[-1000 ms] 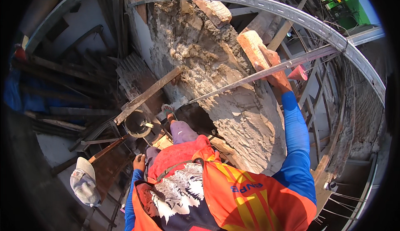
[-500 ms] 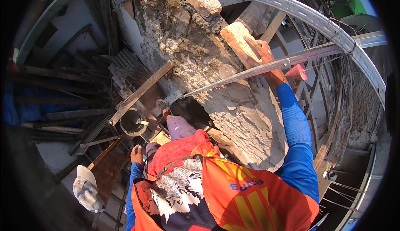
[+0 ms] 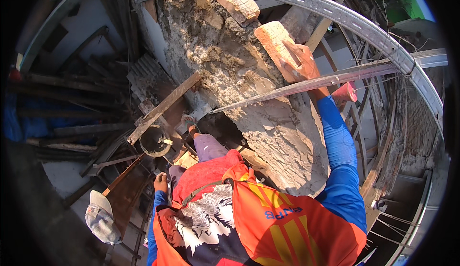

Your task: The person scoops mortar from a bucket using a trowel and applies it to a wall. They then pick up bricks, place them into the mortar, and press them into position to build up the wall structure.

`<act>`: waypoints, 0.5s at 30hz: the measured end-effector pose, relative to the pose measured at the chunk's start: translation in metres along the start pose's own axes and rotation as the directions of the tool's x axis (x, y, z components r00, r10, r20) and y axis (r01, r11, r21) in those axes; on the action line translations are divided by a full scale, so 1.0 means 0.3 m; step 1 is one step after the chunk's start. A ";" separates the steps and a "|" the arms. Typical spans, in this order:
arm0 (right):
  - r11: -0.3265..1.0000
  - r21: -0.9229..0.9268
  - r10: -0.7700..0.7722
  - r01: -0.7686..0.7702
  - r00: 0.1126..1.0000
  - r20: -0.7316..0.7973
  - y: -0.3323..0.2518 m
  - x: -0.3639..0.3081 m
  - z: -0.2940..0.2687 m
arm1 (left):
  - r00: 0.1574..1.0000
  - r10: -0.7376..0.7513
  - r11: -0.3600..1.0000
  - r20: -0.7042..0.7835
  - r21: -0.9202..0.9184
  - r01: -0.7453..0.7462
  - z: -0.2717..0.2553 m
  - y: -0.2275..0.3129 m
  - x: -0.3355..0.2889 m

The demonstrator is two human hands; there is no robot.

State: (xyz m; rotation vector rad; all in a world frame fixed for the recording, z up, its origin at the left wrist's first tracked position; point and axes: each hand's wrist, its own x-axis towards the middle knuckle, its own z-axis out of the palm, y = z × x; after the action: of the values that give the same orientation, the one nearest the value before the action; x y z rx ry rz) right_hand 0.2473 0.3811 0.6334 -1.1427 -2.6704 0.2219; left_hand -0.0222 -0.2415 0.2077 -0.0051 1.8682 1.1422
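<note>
Inspecting: a rough masonry wall top seen from above, with a person in an orange vest standing against it.
Right hand: the right hand is stretched forward with fingers closed over the near end of a brick; the grip is clamped on that brick.
Brick position: it rests on the crown of the wall, tilted slightly, just beside another brick further along the top.
Left hand: the left hand hangs low at the person's side by the hip; whether its fingers are curled or spread cannot be told, and nothing shows in it.
Work done, as judged: the wall below the bricks is built up and heavily smeared with grey mortar, which suggests the lower courses are complete.
Work left, as judged: the held brick does not yet look bedded square, and the top course appears only partly laid.
Surroundings: a curved metal rail arches over the wall and a flat metal bar crosses it under the right forearm.
Below: a round bucket sits among timber planks; a grey cap lies lower left.
</note>
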 end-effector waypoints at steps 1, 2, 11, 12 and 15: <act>1.000 -0.029 0.005 -0.005 1.000 0.004 0.002 -0.007 0.020 | 1.000 -0.013 1.000 -0.006 -0.002 0.013 -0.004 -0.011 -0.006; 0.998 -0.058 0.012 -0.011 1.000 0.009 0.006 -0.012 0.029 | 1.000 -0.026 1.000 -0.011 -0.004 0.026 -0.006 -0.021 -0.006; 1.000 0.010 -0.029 0.029 0.999 0.043 0.001 0.012 0.023 | 1.000 0.013 1.000 0.010 0.016 -0.013 0.000 -0.049 0.059; 0.999 0.000 -0.047 0.047 0.998 0.044 0.013 0.013 0.028 | 0.999 0.029 1.000 0.016 0.002 -0.029 0.006 -0.039 0.067; 1.000 0.020 -0.004 0.002 0.997 0.075 0.018 0.015 0.022 | 0.998 0.046 0.999 0.040 -0.001 -0.046 0.034 -0.013 0.100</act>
State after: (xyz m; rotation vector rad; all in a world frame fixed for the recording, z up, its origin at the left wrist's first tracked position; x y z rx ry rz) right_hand 0.2464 0.3878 0.6265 -1.1462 -2.7285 0.2954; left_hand -0.0308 -0.2238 0.1826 0.0605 1.8411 1.1657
